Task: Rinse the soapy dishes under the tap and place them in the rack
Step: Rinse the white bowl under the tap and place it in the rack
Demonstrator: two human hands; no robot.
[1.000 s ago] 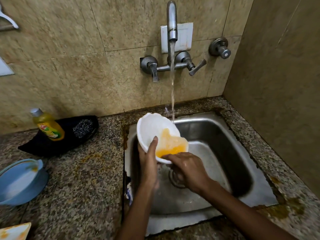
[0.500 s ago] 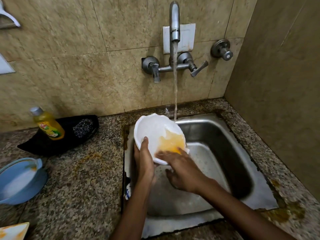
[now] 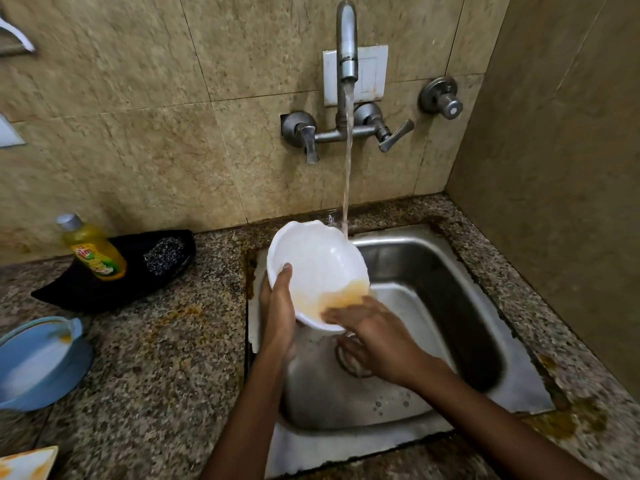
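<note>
Sink [image 3: 433, 271]: one white bowl [image 3: 311, 261], two hands [image 3: 278, 306] [image 3: 377, 336].

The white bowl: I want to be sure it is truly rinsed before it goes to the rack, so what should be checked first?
1. Water running from the tap: ok.
2. Stream reaching the white bowl: ok, it lands at the far rim.
3. Bowl free of residue: not ok, an orange film sits in its lower part.
4. Secure hold: ok, the left hand grips the near rim, thumb inside.
5. Right hand working the stain: ok, its fingers rub the orange patch.
6. Rack ready: cannot tell, no rack is in view.
</note>
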